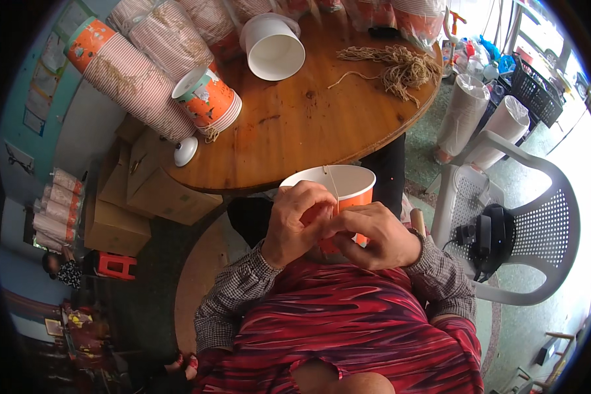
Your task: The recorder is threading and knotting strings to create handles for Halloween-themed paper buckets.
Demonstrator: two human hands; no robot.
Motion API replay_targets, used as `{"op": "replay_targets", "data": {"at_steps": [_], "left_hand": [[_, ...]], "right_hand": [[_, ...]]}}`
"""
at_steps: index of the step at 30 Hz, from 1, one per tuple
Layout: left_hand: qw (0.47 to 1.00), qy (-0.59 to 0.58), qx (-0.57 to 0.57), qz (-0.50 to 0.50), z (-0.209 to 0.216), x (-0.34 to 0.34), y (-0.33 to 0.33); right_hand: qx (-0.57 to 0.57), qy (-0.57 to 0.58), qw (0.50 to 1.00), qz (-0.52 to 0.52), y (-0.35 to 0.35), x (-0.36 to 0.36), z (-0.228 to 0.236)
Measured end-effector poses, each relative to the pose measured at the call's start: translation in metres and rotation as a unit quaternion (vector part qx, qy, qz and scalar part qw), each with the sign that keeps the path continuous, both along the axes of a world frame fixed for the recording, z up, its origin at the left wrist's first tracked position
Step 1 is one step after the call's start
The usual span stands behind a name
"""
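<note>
An orange paper bucket (361, 197) with a white inside stands upright at my lap, just below the table edge. A thin tan string (331, 180) hangs over its rim and runs down its near side to my fingers. My left hand (300, 222) is closed, its fingertips pinching the string in front of the bucket. Fingers bent, my right hand (377, 235) meets the left at the same spot and also pinches the string. My hands hide much of the bucket's near side and the string's lower end.
On the round wooden table (295, 125) lie a bundle of tan strings (400, 69), a white tub (276, 56), a short stack of orange buckets (210, 105), long bucket stacks (134, 82) and a white lid (186, 152). A grey plastic chair (545, 230) stands at right, cardboard boxes (115, 223) at left.
</note>
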State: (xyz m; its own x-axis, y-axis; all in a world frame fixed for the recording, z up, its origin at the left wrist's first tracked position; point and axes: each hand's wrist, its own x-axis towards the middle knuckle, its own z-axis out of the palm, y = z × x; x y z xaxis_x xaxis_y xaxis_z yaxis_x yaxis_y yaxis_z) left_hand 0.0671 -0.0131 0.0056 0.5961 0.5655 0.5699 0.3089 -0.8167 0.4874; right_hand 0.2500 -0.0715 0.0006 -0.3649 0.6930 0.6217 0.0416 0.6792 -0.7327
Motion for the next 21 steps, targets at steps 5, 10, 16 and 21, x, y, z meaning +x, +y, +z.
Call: {"op": "replay_targets", "data": {"at_steps": [5,10,16,21], "left_hand": [[0.999,-0.001,-0.024,0.023,0.002,0.003,-0.003],[0.998,0.001,-0.041,0.037,0.001,0.004,-0.003],[0.999,-0.003,-0.043,0.014,0.001,0.004,-0.002],[1.0,0.009,-0.023,0.004,0.002,0.004,-0.003]], "right_hand": [[0.016,-0.032,0.999,0.007,0.0,0.001,-0.004],[0.009,-0.054,0.998,0.026,-0.001,0.004,-0.002],[-0.035,-0.022,0.995,0.086,-0.002,0.008,0.002],[-0.032,-0.025,0.997,0.059,0.0,0.01,0.001]]}}
